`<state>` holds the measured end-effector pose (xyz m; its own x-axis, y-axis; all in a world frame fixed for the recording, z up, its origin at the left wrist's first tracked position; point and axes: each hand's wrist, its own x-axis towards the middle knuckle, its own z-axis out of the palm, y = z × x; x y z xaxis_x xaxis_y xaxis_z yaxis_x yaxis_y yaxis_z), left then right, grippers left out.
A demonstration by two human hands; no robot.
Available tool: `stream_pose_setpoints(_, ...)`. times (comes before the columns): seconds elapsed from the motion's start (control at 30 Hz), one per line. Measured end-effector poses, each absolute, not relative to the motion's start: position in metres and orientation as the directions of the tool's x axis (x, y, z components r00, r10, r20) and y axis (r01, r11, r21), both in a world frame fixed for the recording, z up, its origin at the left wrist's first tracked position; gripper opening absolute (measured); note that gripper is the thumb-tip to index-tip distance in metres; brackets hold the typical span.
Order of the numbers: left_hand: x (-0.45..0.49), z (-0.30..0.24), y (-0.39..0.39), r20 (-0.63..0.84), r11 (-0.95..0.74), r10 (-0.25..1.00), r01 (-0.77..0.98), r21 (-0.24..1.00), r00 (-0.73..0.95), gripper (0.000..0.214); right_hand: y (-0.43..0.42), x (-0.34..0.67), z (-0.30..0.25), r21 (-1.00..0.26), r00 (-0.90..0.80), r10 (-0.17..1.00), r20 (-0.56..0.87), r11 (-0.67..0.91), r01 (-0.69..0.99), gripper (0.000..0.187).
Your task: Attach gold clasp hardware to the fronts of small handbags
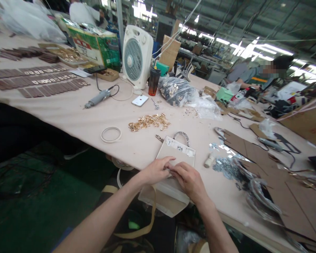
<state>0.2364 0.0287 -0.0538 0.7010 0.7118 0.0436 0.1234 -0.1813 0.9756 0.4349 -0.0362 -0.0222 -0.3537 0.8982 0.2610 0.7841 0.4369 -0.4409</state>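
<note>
A pale beige handbag (183, 157) lies at the table's front edge, its flap (164, 202) hanging over the edge towards me. At its far side stands a wrapped curved handle (182, 136), and a small metal clasp on a strap (159, 138) sticks out to the left. My left hand (158, 171) and my right hand (186, 177) meet over the middle of the bag. The fingertips of both are pinched close together; anything between them is too small or hidden to make out. A small whitish bottle (209, 161) lies right of the bag.
Gold metal fittings (149, 122) lie piled beyond the bag, with a white ring-shaped roll (111, 134) to their left. Farther back are a phone (139, 100), a grey electric screwdriver (98, 98), a tumbler (154, 81) and a fan (137, 58). Silver plates (225, 168) and brown panels (292, 186) lie right.
</note>
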Motion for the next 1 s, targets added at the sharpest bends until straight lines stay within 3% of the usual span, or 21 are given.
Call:
stream_pose_setpoints(0.17,0.234,-0.048,0.029,0.079,-0.231,0.74,0.141,0.963,0.668,0.028,-0.035,0.436,-0.014,-0.504,-0.282,0.93,0.234,0.364,0.783,0.013)
stream_pose_setpoints(0.4,0.239,-0.045,0.021,-0.015,-0.104,0.721,0.131,0.986,0.693,0.036,-0.035,0.445,-0.022,-0.611,-0.249,0.945,0.213,0.328,0.721,0.009)
stream_pose_setpoints(0.53,0.238,-0.043,0.021,0.007,-0.131,0.725,0.128,0.983,0.689,0.034,-0.035,0.444,-0.026,-0.655,-0.245,0.944,0.221,0.33,0.679,0.008)
stream_pose_setpoints(0.7,0.236,-0.041,0.022,-0.02,-0.041,0.753,0.078,0.996,0.658,0.033,-0.035,0.44,-0.026,-0.703,-0.239,0.947,0.216,0.321,0.635,0.008)
stream_pose_setpoints(0.83,0.24,-0.042,0.022,-0.052,0.02,0.774,0.059,0.998,0.631,0.033,-0.039,0.434,-0.029,-0.681,-0.222,0.92,0.321,0.388,0.622,0.011)
stream_pose_setpoints(1.0,0.241,-0.046,0.026,-0.131,0.115,0.873,0.064,0.991,0.47,0.036,-0.051,0.433,-0.028,-0.704,-0.243,0.878,0.412,0.476,0.528,0.012)
